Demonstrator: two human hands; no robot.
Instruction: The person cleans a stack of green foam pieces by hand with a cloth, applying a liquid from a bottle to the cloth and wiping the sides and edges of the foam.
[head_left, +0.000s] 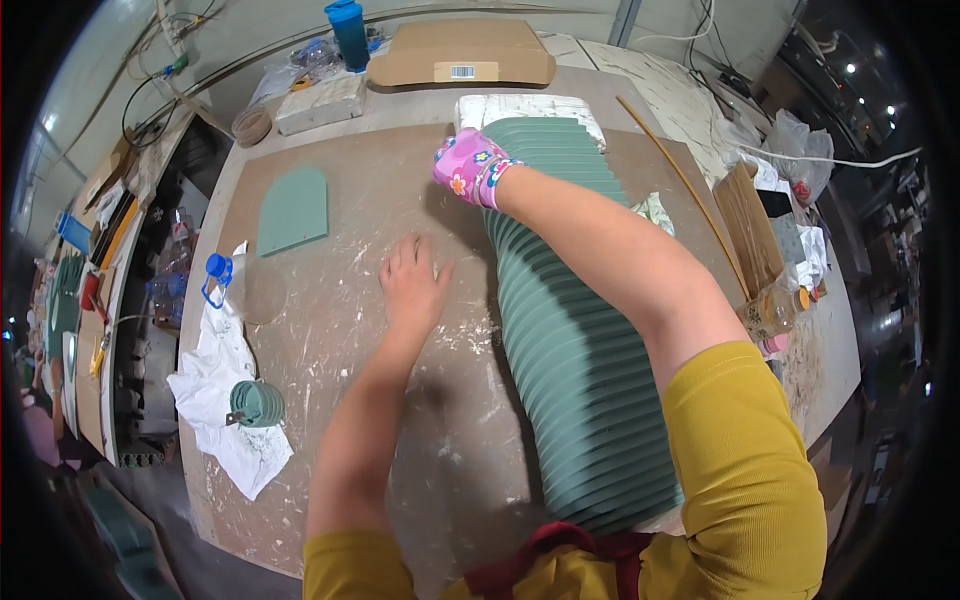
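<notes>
A long row of overlapping green round-topped boards (585, 350) runs from near my body to the far side of the table. At its far left edge is my right hand (470, 165), in a pink flowered glove, its fingers curled closed; whatever they may hold is hidden. My left hand (413, 280) is bare and lies flat on the brown board top (350, 370), fingers stretched out, left of the row. Farther left lies a single green board (294, 212) with a rounded top and small dark marks along its straight edge.
A white block (480, 107) sits at the row's far end, before a cardboard box (460, 50) and blue bottle (348, 38). Left are a clear jug (262, 290), white cloth (215, 365) and small green cup (258, 403). A thin stick (690, 200) lies right.
</notes>
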